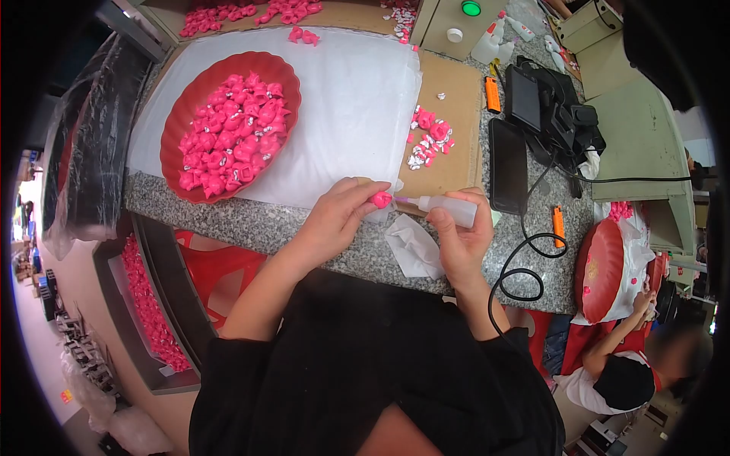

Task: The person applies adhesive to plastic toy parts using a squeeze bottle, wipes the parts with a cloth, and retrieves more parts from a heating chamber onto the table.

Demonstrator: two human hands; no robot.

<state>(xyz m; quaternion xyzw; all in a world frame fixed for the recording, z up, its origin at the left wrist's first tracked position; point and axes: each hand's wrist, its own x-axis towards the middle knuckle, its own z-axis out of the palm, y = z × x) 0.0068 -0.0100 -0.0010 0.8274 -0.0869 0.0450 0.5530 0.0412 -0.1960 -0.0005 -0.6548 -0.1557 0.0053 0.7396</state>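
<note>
My left hand (340,215) pinches a small pink plastic piece (381,199) between thumb and fingertips, above the table's front edge. In my right hand (463,242) is a translucent white squeeze bottle (450,208) with a thin nozzle, lying nearly sideways. Its nozzle tip points left at the pink piece; whether the two touch I cannot tell. A crumpled white tissue (414,247) lies on the granite top below the bottle. Behind my hands, small pink and white parts (430,138) are heaped on a brown cardboard sheet (449,83).
A red scalloped bowl (173,144) full of pink figures stands on white paper (346,99) at the left. A phone (508,163), orange cutters (559,226) and a looping black cable (525,242) lie to the right. A co-worker (623,372) sits at far right near another red bowl (601,270).
</note>
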